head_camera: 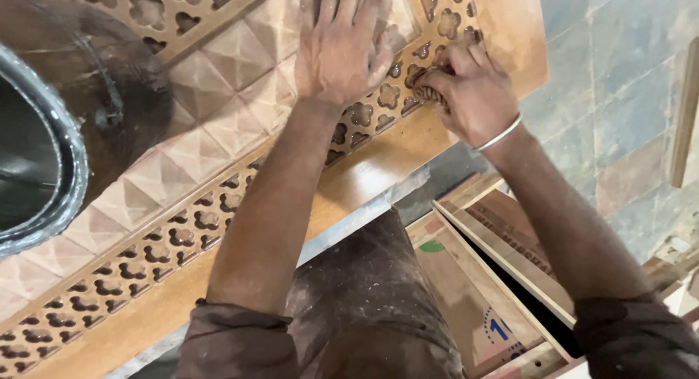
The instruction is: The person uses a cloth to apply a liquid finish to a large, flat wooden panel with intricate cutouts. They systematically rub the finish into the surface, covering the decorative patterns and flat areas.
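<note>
Carved wooden panel (218, 131) fills the left and centre of the frame, running diagonally from the lower left to the upper right. Along it we see a band of fretwork cut-outs (182, 233) in a clover-like shape, a field of raised pyramid blocks (196, 153) above that, and a smooth plain border (364, 175) on the near edge.

Our left hand (341, 48) lies flat and spread at the top centre of the frame, palm pressed on the panel, gripping nothing. Just to its right, our right hand (466, 95) is curled tight around a small rolled piece (426, 88) that looks like sandpaper, though so little of it shows that we cannot be sure; its tip sits in the fretwork band. A thin metal bangle (502, 133) circles that wrist.

Both forearms are dusty, and our dust-flecked brown clothing (364, 299) fills the bottom centre. At the left edge sits a large dark round object with a ribbed rim (51, 168), resting against the panel. In the lower right lie flat boards (495, 277), some printed. Grey stone floor tiles (626, 73) cover the upper right.
</note>
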